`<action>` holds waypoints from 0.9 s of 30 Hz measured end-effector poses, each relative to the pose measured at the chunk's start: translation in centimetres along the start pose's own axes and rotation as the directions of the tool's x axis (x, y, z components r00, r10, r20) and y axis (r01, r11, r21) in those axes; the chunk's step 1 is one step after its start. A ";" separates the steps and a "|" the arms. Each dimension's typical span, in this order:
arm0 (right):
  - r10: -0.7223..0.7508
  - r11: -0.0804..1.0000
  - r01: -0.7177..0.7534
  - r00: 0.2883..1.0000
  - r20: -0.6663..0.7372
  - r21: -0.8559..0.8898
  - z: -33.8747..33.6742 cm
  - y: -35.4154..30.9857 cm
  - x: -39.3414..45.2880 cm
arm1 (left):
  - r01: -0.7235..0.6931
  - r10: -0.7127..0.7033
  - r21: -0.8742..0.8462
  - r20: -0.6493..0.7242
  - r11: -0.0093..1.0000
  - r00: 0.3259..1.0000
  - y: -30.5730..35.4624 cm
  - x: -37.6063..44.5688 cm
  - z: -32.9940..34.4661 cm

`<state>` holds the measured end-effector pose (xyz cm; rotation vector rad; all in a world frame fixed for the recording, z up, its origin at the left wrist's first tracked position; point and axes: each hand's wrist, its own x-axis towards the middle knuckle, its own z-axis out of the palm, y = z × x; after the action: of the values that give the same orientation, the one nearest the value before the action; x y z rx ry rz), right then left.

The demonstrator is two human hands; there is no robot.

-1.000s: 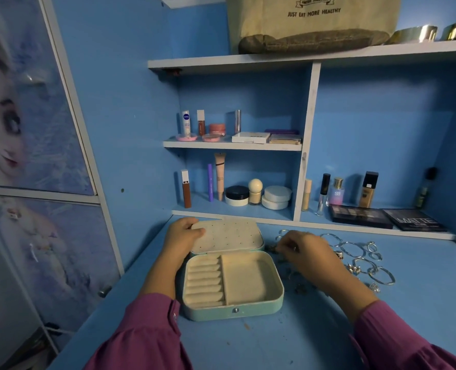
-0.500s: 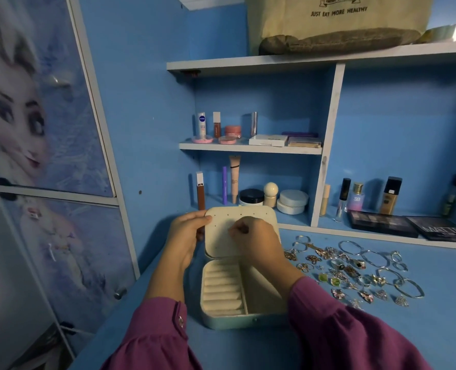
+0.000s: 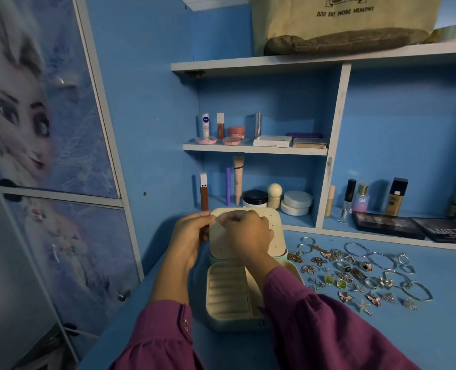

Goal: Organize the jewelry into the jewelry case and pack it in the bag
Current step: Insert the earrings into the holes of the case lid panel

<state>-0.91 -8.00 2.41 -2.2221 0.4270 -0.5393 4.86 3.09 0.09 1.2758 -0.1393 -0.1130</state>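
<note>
Small mint-green jewelry case (image 3: 234, 297) with cream lining sits open on blue surface (image 3: 381, 337), lid (image 3: 248, 231) propped upright. Left hand (image 3: 192, 236) grips lid's left edge. Right hand (image 3: 245, 233), fingers curled, pinches something tiny against perforated lid panel; item too small to identify. Case compartments look empty. Silver rings, bangles, earrings (image 3: 355, 273) lie spread just right of case. Beige canvas bag (image 3: 341, 20) waits on top shelf. Task barely begun.

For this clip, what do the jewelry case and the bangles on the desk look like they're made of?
Jewelry case: mint outer shell with a smooth, faintly glossy look, probably faux leather; the cream lining is matte and soft-looking, likely velvet or suede-like fabric, with padded ring rolls. Bangles: thin silver-coloured hoops with bright glints, apparently polished metal; which alloy cannot be told.
</note>
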 end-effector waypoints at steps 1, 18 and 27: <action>0.010 1.000 -0.010 1.000 -0.004 0.000 0.0 -0.1 0.0 | -0.006 0.006 0.004 -0.001 1.000 1.000 0.0 0.0 0.0; -0.223 0.967 0.213 0.973 -0.055 -0.141 0.0 0.6 -0.5 | -0.064 0.071 0.099 -0.068 0.993 0.995 0.2 -0.5 0.9; -0.265 0.952 0.254 0.963 -0.046 -0.169 -1.3 2.2 0.3 | -0.176 0.196 0.354 -0.023 0.918 0.980 0.7 -0.8 1.0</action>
<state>-1.56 -10.31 1.53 -2.4392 0.2185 -0.7437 3.86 2.44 0.97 1.6140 -0.2386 0.1190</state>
